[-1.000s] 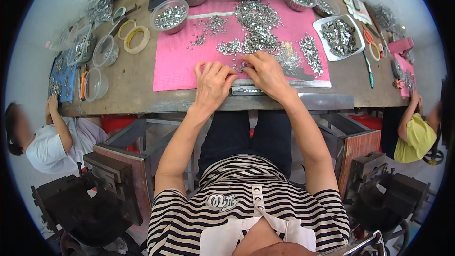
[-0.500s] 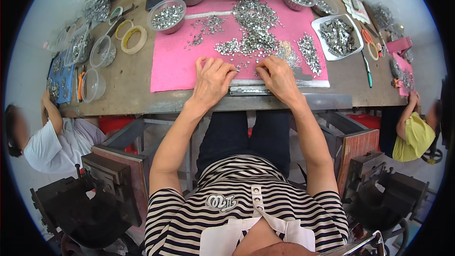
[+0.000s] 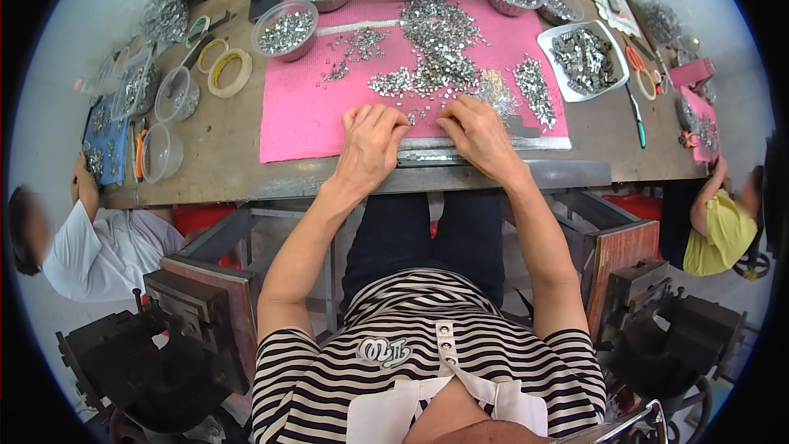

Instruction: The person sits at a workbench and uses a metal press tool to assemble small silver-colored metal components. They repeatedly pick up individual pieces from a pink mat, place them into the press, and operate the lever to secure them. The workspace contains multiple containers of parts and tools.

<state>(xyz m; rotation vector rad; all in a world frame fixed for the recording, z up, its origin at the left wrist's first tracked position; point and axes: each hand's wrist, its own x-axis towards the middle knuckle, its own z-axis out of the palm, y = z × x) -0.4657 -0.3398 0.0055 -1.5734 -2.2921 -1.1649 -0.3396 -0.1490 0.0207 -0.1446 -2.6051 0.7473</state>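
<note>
Both my hands work at the near edge of a pink mat [image 3: 300,127], by a long metal bar [image 3: 431,159] along the table's front. My left hand [image 3: 371,140] is curled, thumb and fingertips pinched together at the mat. My right hand [image 3: 478,133] mirrors it, its fingers also pinched. Whatever lies between the fingertips is too small to make out. Just beyond my hands lies a heap of small shiny metal pieces [image 3: 444,62]. A smaller patch of metal pieces [image 3: 534,90] and a bunch of thin pins [image 3: 496,90] lie to the right of it.
Clear tubs of metal pieces [image 3: 286,31] stand along the mat's far side. A white dish [image 3: 544,49] of dark metal parts is at right, near a green brush [image 3: 636,119]. Tape rolls [image 3: 230,74] lie at left. Other people [image 3: 99,247] sit at both sides.
My right hand has shifted slightly left, and my left hand's fingers have drawn back a little toward me. The whole view has moved slightly. The heap looks the same.
</note>
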